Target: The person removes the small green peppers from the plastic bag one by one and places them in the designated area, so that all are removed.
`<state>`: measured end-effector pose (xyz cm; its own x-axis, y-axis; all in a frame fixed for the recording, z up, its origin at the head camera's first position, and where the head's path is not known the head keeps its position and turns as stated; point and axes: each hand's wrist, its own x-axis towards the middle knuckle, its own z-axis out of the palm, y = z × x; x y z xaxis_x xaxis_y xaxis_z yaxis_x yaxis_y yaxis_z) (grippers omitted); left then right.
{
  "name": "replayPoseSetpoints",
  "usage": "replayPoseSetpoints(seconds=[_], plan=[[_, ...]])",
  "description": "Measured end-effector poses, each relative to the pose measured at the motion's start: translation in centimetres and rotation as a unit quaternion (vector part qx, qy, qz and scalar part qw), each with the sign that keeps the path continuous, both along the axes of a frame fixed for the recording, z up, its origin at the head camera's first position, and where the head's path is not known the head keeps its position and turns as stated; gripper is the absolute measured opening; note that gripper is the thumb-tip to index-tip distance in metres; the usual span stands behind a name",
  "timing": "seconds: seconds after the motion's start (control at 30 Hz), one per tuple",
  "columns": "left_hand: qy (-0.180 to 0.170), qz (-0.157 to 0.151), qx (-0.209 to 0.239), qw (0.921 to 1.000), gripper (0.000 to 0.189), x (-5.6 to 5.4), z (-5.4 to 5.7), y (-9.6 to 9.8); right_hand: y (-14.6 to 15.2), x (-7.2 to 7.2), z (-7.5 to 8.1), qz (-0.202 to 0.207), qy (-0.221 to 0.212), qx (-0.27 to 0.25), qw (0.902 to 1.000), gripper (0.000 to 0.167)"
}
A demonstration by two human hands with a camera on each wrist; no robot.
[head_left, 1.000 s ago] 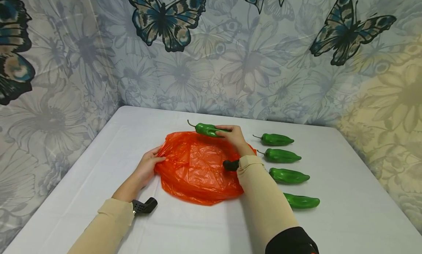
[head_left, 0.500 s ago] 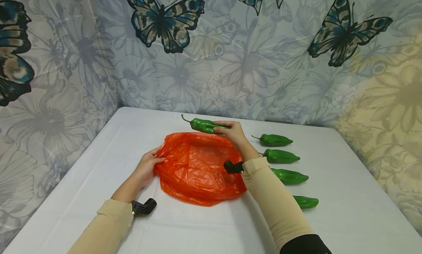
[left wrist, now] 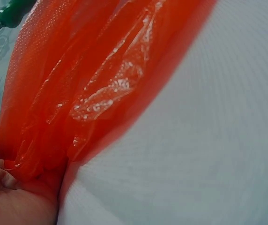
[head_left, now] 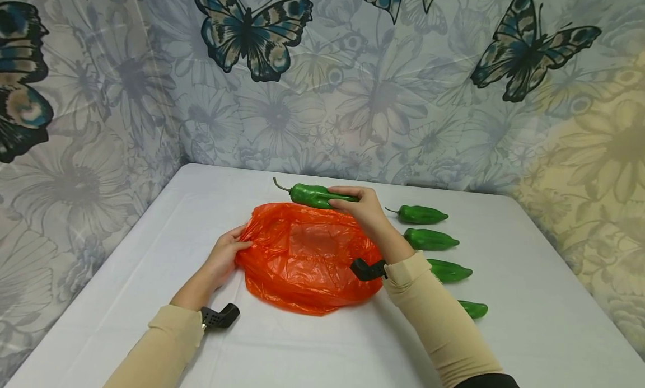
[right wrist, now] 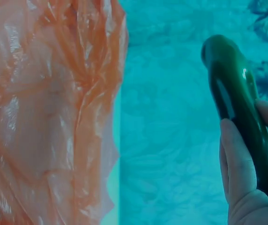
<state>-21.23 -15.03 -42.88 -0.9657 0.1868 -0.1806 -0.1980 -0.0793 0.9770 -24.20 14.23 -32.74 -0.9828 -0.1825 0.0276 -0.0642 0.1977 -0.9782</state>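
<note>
A crumpled red plastic bag [head_left: 307, 265] lies in the middle of the white table in the head view. My left hand [head_left: 221, 258] pinches its left edge, and the left wrist view shows the gathered film [left wrist: 45, 154] between thumb and fingers. Above the bag's far edge, my right hand [head_left: 365, 209] grips a green pepper [head_left: 309, 196] by its tip end, its stem pointing left. In the right wrist view the pepper [right wrist: 232, 89] is held between thumb and fingers, apart from the bag [right wrist: 54, 103].
Several more green peppers lie in a column at the right: a far one [head_left: 422, 214], one below it [head_left: 431, 239], and nearer ones [head_left: 450, 271] partly covered by my right sleeve [head_left: 438, 315]. A butterfly-patterned cloth wall [head_left: 322, 113] rises behind the table.
The pepper in my right hand has moved slightly left, then back toward the right. My right forearm has swung rightward, covering more of the near peppers. The left hand stays on the bag.
</note>
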Motion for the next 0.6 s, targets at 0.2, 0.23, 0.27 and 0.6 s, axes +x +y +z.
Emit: replayPoseSetpoints(seconds=[0.2,0.23,0.27,0.6], plan=[[0.001,-0.002,0.000,1.0000,0.057,0.0,0.0,0.0,1.1,2.7,1.1,0.026,0.058,0.047,0.9968,0.034],[0.001,-0.002,-0.001,1.0000,0.057,0.1,0.0,0.0,1.2,3.1,1.3,0.030,0.066,0.053,0.9959,0.034],[0.002,-0.003,-0.002,1.0000,0.057,0.1,0.0,0.1,1.4,3.6,1.5,0.033,0.072,0.058,0.9952,0.035],[0.000,-0.004,-0.002,1.0000,0.057,0.1,0.0,0.1,4.0,7.1,2.3,0.046,0.080,0.085,0.9921,0.038]])
